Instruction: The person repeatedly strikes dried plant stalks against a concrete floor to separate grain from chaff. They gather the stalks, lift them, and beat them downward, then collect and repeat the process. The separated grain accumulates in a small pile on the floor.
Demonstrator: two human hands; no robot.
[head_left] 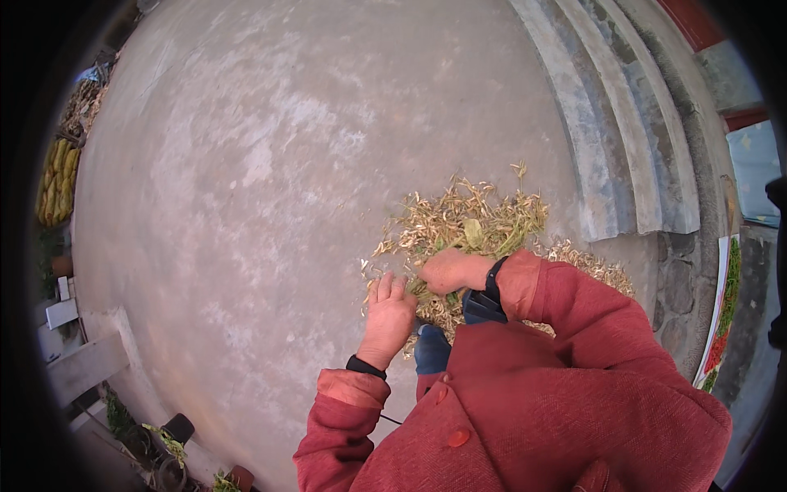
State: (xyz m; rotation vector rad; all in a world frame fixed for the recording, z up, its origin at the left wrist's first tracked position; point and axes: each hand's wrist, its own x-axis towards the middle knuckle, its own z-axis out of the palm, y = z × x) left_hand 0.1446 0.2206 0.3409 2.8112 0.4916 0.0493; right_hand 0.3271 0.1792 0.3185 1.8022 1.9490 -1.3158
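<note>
Many dry pods (pixel 447 215) are lying heaped on the concrete floor (pixel 262 205) below me. My right hand (pixel 453 271) is curling over their near edge, my left hand (pixel 390 318) bending beside it; I cannot tell whether either grip is closing on anything. The pods are pointing every way, long axes crossing. My right forearm (pixel 578 295) is reaching leftward, my left forearm (pixel 344 422) forward.
</note>
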